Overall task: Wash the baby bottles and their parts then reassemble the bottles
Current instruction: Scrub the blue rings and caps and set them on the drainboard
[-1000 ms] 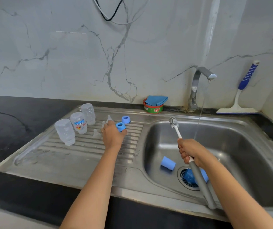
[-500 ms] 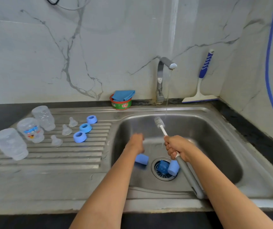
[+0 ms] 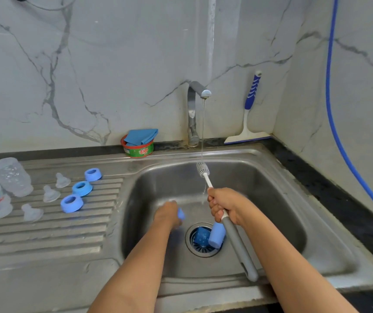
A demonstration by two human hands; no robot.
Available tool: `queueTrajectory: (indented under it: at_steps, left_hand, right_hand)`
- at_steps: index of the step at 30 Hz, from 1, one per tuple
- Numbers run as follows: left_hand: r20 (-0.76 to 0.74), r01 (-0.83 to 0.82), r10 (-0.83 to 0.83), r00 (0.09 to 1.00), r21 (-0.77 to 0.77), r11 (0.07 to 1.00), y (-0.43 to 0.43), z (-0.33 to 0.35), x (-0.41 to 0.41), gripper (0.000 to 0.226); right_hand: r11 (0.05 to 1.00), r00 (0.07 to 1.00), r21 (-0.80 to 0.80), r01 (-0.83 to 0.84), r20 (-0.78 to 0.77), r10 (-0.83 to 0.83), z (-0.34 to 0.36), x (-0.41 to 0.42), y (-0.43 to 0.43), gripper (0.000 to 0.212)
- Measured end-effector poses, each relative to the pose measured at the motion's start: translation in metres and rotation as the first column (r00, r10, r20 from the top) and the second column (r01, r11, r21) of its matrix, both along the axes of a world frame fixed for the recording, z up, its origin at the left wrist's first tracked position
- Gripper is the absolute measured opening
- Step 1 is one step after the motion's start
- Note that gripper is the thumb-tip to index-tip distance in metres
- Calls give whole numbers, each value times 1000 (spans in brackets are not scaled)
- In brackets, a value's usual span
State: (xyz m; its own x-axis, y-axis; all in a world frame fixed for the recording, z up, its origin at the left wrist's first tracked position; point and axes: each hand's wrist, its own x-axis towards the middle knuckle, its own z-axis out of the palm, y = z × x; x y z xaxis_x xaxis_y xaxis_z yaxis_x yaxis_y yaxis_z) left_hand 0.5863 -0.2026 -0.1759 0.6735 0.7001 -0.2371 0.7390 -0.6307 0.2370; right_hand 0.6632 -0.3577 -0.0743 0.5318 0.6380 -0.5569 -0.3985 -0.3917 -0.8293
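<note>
My left hand (image 3: 167,214) is down in the sink basin (image 3: 271,199) and grips a light blue bottle cap (image 3: 180,213), mostly hidden by my fingers. My right hand (image 3: 225,205) holds the bottle brush (image 3: 203,170) by its shaft, bristles up under the running tap (image 3: 198,93). Two more blue caps (image 3: 216,237) lie on the drain. On the drainboard stand clear bottles (image 3: 11,176), three blue collar rings (image 3: 81,188) and three clear teats (image 3: 50,194).
A green soap tub (image 3: 138,149) with a blue cloth on it stands behind the sink. A squeegee (image 3: 250,109) leans in the back right corner. A blue hose (image 3: 334,109) hangs along the right wall. Black counter borders the sink.
My left hand went from the drainboard, where it set down a blue ring, into the basin and has picked up the blue cap. The brush moved under the water stream.
</note>
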Motion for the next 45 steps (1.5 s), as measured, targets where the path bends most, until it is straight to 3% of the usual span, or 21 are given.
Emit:
queueTrajectory:
  at_steps: [2, 3, 5, 6, 10, 14, 16, 18, 22, 29, 32, 34, 39, 45]
  left_hand:
    - [272, -155, 228, 935, -266, 952, 3, 13, 13, 48]
    - [347, -179, 359, 867, -454, 873, 3, 21, 23, 48]
    - [340, -104, 580, 740, -794, 599, -2, 36, 41, 48]
    - [317, -44, 638, 701, -875, 483, -5, 43, 50, 47]
    - [287, 161, 779, 557, -958, 237, -20, 64, 77, 46]
    - [197, 338, 889, 414, -940, 51, -24, 74, 84, 40]
    - [164, 383, 908, 386, -924, 4, -24, 74, 83, 36]
    - [180, 409, 917, 357, -912, 20, -25, 73, 85, 33]
    - [334, 486, 895, 297, -860, 159, -26, 68, 88, 36]
    - [544, 490, 753, 371, -803, 339, -32, 64, 81, 46]
    - [549, 459, 759, 349, -807, 372, -30, 70, 82, 45]
    - [462, 442, 827, 322, -845, 300, -29, 76, 83, 37]
    - [147, 464, 945, 292, -886, -6, -31, 83, 77, 35]
    - [-122, 529, 968, 220, -819, -224, -27, 73, 77, 44]
  right_hand:
    - [999, 999, 19, 45, 3, -45, 1, 2, -2, 33]
    - [997, 998, 28, 69, 10, -70, 2, 4, -3, 32]
    - [991, 992, 42, 123, 36, -125, 1, 5, -2, 31]
    - [987, 986, 48, 156, 55, -158, 2, 6, -2, 31]
    - [957, 950, 84, 277, 128, -286, -1, 14, 0, 28]
    - [941, 935, 126, 314, 132, -329, -3, 19, 0, 27]
    - [942, 934, 126, 312, 141, -328, -4, 19, 1, 27]
    - [941, 933, 134, 310, 145, -329, -4, 19, 2, 27]
    - [945, 935, 122, 303, 154, -320, -4, 19, 3, 25]
    - [959, 946, 95, 266, 165, -278, -5, 18, 2, 25]
    - [958, 946, 91, 272, 155, -284, -3, 18, 2, 25]
    - [957, 945, 93, 275, 155, -287, -2, 19, 2, 25]
    - [960, 945, 74, 270, 168, -279, -1, 19, 2, 25]
    - [961, 940, 49, 273, 198, -277, -2, 20, 2, 27]
